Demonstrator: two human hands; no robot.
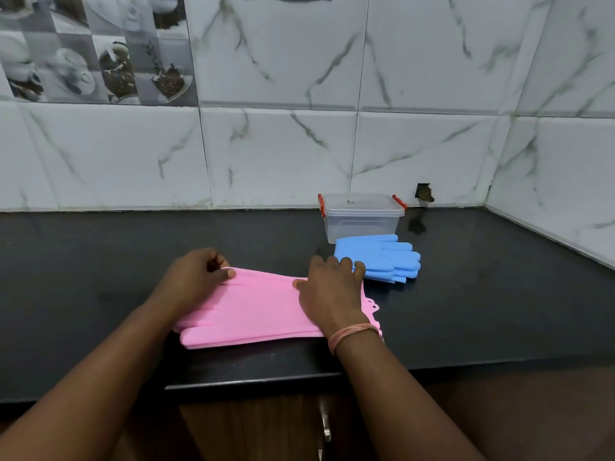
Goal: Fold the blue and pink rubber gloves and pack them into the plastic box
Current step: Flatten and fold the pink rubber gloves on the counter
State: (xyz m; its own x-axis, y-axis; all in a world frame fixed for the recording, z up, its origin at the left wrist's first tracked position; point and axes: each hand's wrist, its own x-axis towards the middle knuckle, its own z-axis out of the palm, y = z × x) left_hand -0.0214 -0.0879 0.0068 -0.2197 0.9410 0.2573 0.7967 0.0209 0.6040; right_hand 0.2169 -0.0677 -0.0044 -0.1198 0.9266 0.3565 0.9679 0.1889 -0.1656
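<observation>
Pink gloves (253,307) lay flat on the desk (482,294), unfolded; left hand (196,277) pinched their far edge, right hand (332,291) pressed them open-palmed. Blue gloves (379,256) waited beside the lidded plastic box (361,217). Nothing looked packed.

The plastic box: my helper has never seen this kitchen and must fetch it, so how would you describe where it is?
On the black countertop, look to the back edge where it meets the white marble-patterned wall tiles. The plastic box stands there, right behind the blue gloves. It is the only clear container, lidded, with red clips at both ends.
</observation>
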